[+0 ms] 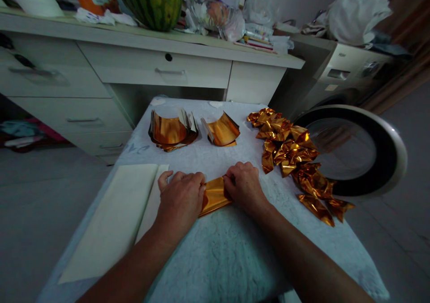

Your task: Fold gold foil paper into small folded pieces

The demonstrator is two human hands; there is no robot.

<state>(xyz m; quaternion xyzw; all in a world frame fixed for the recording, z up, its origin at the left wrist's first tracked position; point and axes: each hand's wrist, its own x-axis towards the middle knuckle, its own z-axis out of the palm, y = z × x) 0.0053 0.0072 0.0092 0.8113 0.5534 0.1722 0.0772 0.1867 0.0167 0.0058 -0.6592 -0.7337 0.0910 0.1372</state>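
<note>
Dim room, with white drawers (134,65) along the far side and a table (221,267) under a pale blue-grey cloth in front of them. Main item is a flat, folded strip of shiny gold foil (214,195), sitting mid-table right between the two hands. Its long axis runs left to right, with the right end angled a bit toward the far side. Neither hand is nearer, since each one is on an end: the left hand (183,194) has its fingers curled down over the left end, and the right hand (244,187) is closed on the right end, knuckles up. Can't really see the fingertips underneath, tbh.

Just left, a long cream sheet of paper (107,224) lies partly behind the left forearm. On the far side are two curved stacks of gold sheets, a bigger one (169,131) at left and a smaller one (223,130) beside it. Off to the right there's a heap of crinkled gold foil pieces (294,153).
</note>
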